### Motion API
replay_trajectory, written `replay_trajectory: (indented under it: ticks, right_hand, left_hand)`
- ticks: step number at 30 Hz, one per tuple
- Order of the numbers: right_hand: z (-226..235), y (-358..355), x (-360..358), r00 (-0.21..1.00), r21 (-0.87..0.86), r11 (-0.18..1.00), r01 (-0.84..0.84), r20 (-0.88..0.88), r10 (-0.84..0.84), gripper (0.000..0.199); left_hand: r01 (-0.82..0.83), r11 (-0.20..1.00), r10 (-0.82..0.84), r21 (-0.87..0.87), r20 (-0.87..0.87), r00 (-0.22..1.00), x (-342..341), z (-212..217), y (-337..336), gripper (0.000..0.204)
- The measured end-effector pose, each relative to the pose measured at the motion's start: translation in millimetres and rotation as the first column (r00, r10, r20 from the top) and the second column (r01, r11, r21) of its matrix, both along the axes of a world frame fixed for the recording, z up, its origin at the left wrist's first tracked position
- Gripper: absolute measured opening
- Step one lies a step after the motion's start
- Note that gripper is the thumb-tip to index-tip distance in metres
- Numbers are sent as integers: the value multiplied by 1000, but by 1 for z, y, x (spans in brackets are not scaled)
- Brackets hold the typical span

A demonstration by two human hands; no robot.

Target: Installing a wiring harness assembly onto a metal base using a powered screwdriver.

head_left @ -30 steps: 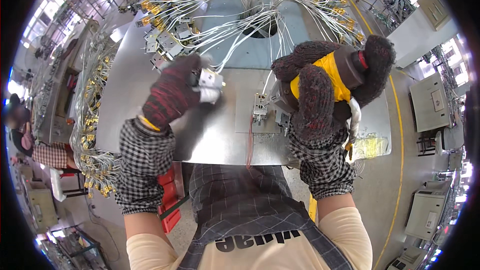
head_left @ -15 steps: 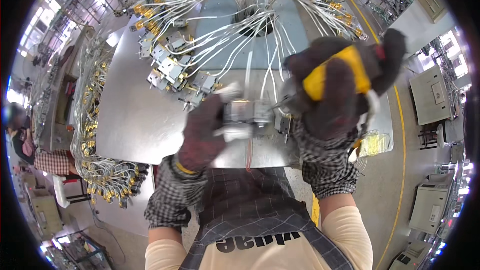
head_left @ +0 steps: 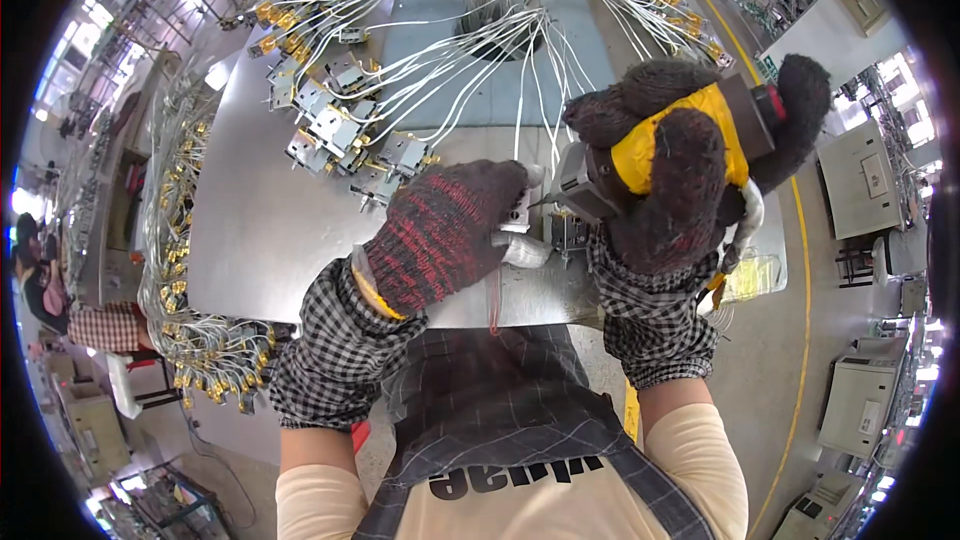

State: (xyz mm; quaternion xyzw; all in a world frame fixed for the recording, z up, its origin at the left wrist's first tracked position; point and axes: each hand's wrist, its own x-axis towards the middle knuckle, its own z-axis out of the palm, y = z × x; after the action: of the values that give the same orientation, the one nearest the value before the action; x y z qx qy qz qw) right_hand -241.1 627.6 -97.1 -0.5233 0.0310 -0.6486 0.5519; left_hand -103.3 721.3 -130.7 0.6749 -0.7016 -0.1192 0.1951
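My left hand (head_left: 455,230), in a dark red-flecked glove with whitish fingertip covers, is closed at the middle of the metal table. Between its thumb and fingers sits a small grey metal block (head_left: 518,214), mostly hidden by the glove. A white cable runs up from there. My right hand (head_left: 680,175), in a dark glove, is wrapped round a black power tool with a yellow band (head_left: 635,155). The tool's thin dark tip points left and reaches the block's right side; contact I cannot tell. Another metal block (head_left: 568,232) lies just below the tool's head.
The metal table (head_left: 250,230) carries white cables (head_left: 440,80) fanning from a central opening. Several grey metal blocks (head_left: 335,130) end them at the left, yellow-ended pieces (head_left: 285,20) farther back. A cable bundle (head_left: 215,355) hangs left; a yellowish clear packet (head_left: 755,280) lies right.
My left hand has moved right and turned, now covering most of the metal block. The tool in my right hand stays nearly in place, its tip now beside the block.
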Motion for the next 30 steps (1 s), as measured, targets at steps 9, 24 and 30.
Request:
replay_trajectory:
  ticks: [9,24,30]
  right_hand:
    - [16,16,3,995,160,987,-2,94,-13,75]
    - [-5,9,3,961,-186,978,92,-241,-137,81]
    - [0,15,8,995,6,998,-66,-74,66,76]
  left_hand:
    - [26,1000,-26,-8,-31,999,5,-4,0,51]
    - [159,945,-139,-285,92,986,66,-6,3,78]
    - [-55,990,-15,134,476,879,76,-6,-6,80]
